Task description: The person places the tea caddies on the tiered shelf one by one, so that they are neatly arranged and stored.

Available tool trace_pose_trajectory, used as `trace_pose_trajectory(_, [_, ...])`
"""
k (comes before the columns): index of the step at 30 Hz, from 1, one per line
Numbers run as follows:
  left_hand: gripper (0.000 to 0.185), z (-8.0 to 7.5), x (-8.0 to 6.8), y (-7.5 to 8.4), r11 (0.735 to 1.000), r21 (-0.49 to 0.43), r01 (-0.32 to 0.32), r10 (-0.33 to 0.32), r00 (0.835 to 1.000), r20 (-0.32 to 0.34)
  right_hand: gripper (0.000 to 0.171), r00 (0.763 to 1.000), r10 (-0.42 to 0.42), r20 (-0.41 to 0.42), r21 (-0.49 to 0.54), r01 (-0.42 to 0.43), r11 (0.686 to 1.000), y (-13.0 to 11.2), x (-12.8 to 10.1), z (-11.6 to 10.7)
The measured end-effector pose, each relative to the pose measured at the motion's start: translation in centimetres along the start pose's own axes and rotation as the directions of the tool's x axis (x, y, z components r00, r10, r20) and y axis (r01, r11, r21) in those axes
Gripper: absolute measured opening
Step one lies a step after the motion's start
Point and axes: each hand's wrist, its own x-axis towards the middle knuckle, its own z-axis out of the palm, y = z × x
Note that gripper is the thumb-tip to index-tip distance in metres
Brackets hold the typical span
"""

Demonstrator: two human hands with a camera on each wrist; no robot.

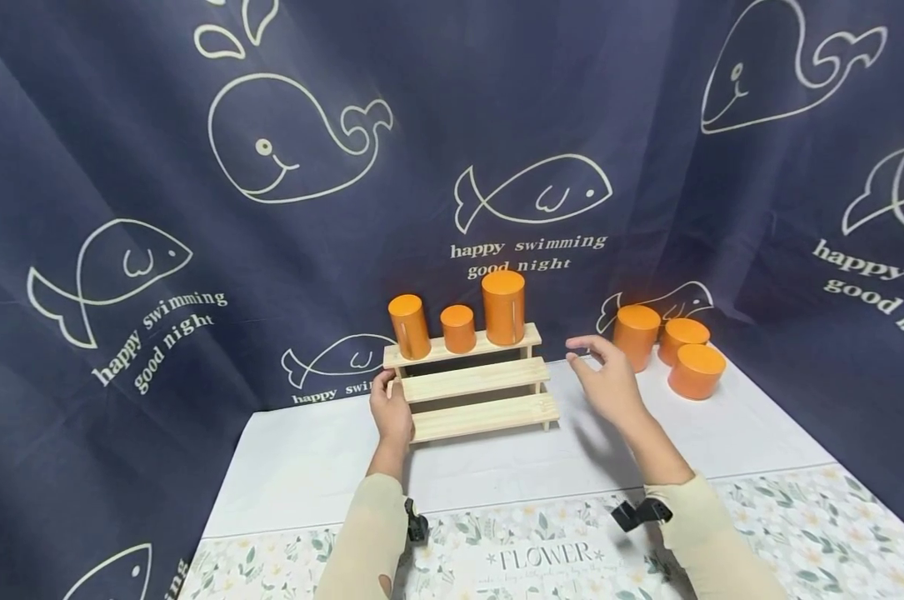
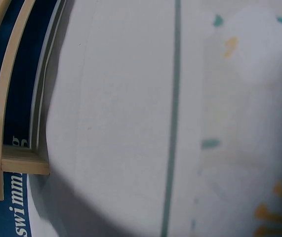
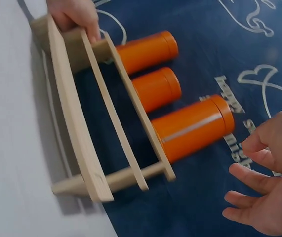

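Gripping the left end of the wooden stepped rack, the left hand has its fingers curled round the end post at the middle step; the right wrist view confirms the fingers wrapped over the frame. On the top step, up and to the right of that hand, stand three orange cylinders in a row: a medium canister nearest the left hand, a short canister in the middle, and a tall canister towards the right hand. The right hand hovers just beyond the rack's right end, apart from it, fingers relaxed and slightly bent, holding nothing. Beyond and to the right of the right hand, three more orange cylinders sit grouped on the white tabletop, close to the fingertips but not touching them. A dark blue whale-print curtain hangs behind everything
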Motion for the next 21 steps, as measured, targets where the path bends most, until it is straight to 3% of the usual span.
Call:
trace_pose_trajectory(6, [0.025,-0.1,0.1,0.1,1.000,-0.021,0.015,-0.015,1.000,0.007,0.023,0.993,0.055,-0.108,-0.090,-0.065,0.994,1.5,0.8,-1.8])
trace_pose_trajectory(12, [0.029,-0.4,-0.6,2.0,0.996,-0.079,0.040,-0.037,0.998,0.046,0.027,0.980,0.048,-0.194,-0.107,-0.070,0.992,2.7,1.5,-3.9])
trace_pose_trajectory(16, [0.030,-0.7,-1.3,3.4,0.995,-0.085,0.049,-0.045,0.998,0.043,0.033,0.982,0.002,-0.190,-0.106,-0.022,0.994,3.9,1.8,-5.1])
trace_pose_trajectory(21, [0.031,-0.7,-1.3,3.2,0.992,-0.111,0.053,-0.049,0.998,0.036,0.033,0.977,-0.082,-0.198,-0.104,0.062,0.993,5.6,2.1,-6.1])
